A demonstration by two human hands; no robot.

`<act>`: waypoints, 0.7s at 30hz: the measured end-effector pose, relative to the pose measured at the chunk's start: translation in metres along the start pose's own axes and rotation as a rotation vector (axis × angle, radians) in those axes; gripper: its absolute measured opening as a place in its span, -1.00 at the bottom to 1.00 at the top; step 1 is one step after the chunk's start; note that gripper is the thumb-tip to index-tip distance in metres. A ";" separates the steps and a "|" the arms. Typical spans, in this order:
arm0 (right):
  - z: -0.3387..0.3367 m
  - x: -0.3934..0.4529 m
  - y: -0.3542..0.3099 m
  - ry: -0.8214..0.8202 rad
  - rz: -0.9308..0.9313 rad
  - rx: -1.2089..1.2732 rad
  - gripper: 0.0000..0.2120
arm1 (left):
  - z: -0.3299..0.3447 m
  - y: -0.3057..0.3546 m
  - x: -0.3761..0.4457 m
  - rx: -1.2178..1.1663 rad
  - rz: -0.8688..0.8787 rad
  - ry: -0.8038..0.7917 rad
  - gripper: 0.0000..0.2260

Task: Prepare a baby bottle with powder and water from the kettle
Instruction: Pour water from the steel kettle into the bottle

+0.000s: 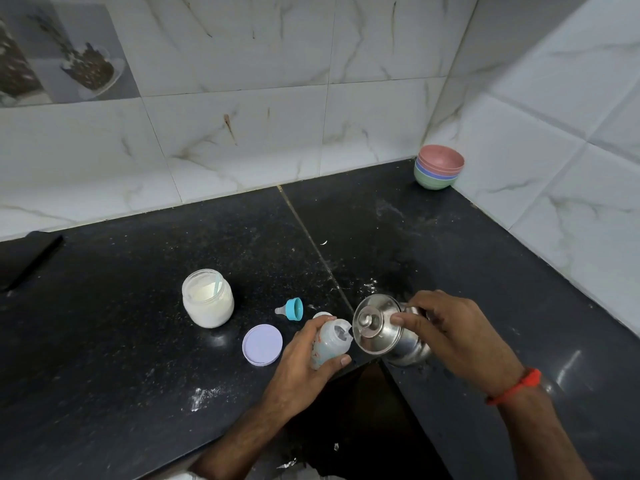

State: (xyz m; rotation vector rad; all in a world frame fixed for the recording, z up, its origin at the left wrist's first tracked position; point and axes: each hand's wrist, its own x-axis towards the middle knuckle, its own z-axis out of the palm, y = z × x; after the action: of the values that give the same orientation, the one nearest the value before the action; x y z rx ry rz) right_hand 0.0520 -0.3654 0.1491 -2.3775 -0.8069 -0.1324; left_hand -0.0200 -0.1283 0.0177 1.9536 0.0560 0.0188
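Note:
My left hand [304,358] grips the open baby bottle [330,342], tilted with its mouth toward the right. My right hand [446,327] holds a steel kettle [384,329] tipped toward the bottle, its lidded top against the bottle's mouth and my thumb on the lid. A glass jar of white powder [207,297] with a pale scoop inside stands open at the left. Its lilac lid [262,344] lies flat on the counter in front of it. The bottle's blue ring with the teat [292,309] lies on its side between the jar and the bottle.
The black stone counter [138,341] carries spilled powder specks near its front edge and by the kettle. A stack of coloured bowls [438,167] sits in the far right corner against the tiled walls. A dark flat object [27,258] lies at the far left.

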 end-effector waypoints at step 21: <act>0.114 -0.007 0.089 0.589 0.714 0.867 -0.68 | -0.006 0.002 -0.002 -0.031 -0.016 0.175 -0.49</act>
State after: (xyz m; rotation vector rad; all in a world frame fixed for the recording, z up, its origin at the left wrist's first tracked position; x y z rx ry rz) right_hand 0.0869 -0.3578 0.0086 -1.5238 0.2627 -0.1358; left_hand -0.0218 -0.1232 0.0224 1.9164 0.1861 0.1788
